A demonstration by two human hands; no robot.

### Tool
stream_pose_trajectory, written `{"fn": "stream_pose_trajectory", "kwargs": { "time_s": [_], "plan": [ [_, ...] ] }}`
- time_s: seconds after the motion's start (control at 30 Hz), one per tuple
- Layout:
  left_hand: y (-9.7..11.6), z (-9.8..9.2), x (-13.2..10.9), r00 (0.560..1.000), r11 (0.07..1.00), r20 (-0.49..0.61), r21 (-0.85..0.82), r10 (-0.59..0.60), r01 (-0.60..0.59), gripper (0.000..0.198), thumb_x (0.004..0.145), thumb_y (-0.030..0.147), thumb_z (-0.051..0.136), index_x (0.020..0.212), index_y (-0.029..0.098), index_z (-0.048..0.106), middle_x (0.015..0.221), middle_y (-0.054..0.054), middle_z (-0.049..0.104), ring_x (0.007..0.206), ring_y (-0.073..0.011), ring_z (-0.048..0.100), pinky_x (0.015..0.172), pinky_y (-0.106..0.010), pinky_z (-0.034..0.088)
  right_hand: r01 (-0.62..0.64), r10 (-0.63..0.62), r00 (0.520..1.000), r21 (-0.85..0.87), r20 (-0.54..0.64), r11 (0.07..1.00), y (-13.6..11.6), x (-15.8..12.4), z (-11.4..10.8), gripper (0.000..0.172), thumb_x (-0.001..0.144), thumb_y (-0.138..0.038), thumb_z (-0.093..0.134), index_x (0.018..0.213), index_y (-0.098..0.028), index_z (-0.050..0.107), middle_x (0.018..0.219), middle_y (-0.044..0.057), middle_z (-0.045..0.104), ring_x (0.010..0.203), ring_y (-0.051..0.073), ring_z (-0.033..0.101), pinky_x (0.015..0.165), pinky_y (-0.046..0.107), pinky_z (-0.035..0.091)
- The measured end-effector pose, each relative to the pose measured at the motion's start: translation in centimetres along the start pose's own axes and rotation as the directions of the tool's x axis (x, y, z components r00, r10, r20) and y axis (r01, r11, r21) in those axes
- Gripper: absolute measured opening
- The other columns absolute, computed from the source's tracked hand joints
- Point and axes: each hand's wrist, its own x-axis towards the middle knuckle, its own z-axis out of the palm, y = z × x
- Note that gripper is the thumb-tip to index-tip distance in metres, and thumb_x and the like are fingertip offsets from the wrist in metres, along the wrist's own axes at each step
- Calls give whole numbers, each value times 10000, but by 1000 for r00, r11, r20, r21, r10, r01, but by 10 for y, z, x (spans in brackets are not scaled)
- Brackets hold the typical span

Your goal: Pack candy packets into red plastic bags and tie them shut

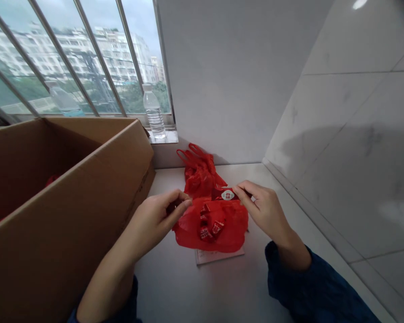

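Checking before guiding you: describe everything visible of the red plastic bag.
This thin, translucent red plastic carrier bag lies crumpled on a white counter, its looped handles toward the wall. Small red packets show through it. A paper sheet lies under its near edge. The left hand and right hand reach it.

Left hand (pixel 155 220) and right hand (pixel 264 208) pinch inward.

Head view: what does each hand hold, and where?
The right hand pinches a red packet by its right end; the left hand hold cannot be told.
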Motion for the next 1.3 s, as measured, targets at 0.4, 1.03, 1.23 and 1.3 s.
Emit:
{"fn": "stream_pose_trajectory", "kwargs": {
  "time_s": [0.4,1.03,1.23,1.3],
  "plan": [
    [4,5,-2,987,999,-156,-15,35,-38,275,974,449,508,899,211,624,675,40,618,572,-106,511,576,-221,376,71,34,895,-217,445,974,8,-8,27,390,999,-358,498,647,-205,568,627,10,625,560,142,506,548,287,243],
    [13,32,10,988,963,118,-264,98,-64,412,1022,446,375,709,180,413,657,50,421,609,-101,375,582,-244,293,-107,43,962,229,270,968,-12,-5,7,420,1032,-415,400,666,-211,432,604,-44,470,566,115,449,571,268,340],
    [4,40,13,998,942,28,-334,52,-40,400,1017,444,399,732,171,461,685,41,424,653,-106,387,615,-245,309,-180,77,949,324,306,929,-12,-4,1,273,1052,-407,357,1050,-230,566,715,-46,608,671,129,606,699,267,441],
    [2,40,13,1000,933,4,-358,31,-28,395,1014,446,409,736,171,462,691,41,416,650,-104,376,610,-241,307,-182,77,942,306,326,935,-11,-4,-1,252,1050,-391,371,1060,-235,570,742,-45,624,679,125,615,699,266,442]
  ]
}}
